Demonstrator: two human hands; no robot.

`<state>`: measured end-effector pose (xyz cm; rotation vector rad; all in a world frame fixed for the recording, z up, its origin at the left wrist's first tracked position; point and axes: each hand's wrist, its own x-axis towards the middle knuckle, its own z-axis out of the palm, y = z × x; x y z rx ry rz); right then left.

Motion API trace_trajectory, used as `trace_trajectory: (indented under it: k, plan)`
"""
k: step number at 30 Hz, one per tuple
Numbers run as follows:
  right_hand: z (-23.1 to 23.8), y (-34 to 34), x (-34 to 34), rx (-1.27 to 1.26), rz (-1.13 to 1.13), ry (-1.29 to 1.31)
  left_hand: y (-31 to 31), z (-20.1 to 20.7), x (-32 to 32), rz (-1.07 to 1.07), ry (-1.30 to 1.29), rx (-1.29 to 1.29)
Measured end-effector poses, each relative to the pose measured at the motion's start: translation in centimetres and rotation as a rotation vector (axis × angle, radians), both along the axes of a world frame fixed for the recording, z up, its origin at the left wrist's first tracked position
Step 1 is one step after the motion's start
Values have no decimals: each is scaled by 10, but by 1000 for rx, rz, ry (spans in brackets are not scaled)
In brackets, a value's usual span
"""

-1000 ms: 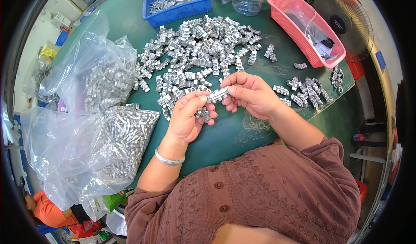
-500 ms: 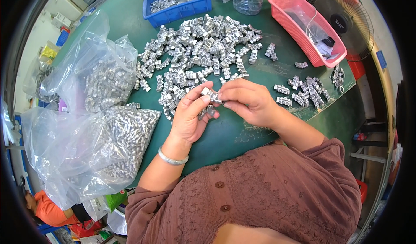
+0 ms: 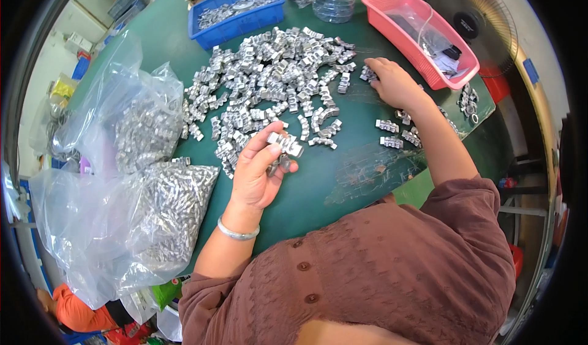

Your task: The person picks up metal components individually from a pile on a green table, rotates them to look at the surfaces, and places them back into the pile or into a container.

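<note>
My left hand (image 3: 256,176) is closed in front of me. Its thumb and fingers pinch a silver metal link piece (image 3: 286,144), a short ribbed strip, and more metal shows in the curled fingers below. My right hand (image 3: 395,84) is stretched out to the far right of the heap. Its thumb and fingertips close round another ribbed metal link piece (image 3: 368,74) on the table, which they partly hide. Between the hands and beyond spreads a big heap of such silver pieces (image 3: 269,69) on the green table (image 3: 361,167).
Clear plastic bags (image 3: 92,222) full of metal parts stand at the left. A blue bin (image 3: 239,23) with small parts, a clear plastic jar (image 3: 334,5) and a pink basket (image 3: 422,38) line the far side. Several link pieces (image 3: 391,143) lie under my right forearm, beside a fan (image 3: 471,23).
My right hand has left the piece at my left hand and moved far right to a piece beside the heap. The left hand keeps its metal pieces. The whole view has shifted slightly.
</note>
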<state>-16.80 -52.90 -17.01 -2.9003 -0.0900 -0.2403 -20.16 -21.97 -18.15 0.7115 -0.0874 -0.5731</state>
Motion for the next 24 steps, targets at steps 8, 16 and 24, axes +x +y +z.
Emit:
trace_trajectory:
  k: [8, 16, 24]
  plan:
    - [6, -3, 3, 270, 64, 61, 2, -2, 4, -35, 36, -72]
    - [-3, -5, 14, 340, 43, 45, 1, -1, 3, -123, 112, -187]
    - [14, 6, 4, 351, 80, -46, 0, -1, 5, -69, 57, -8]
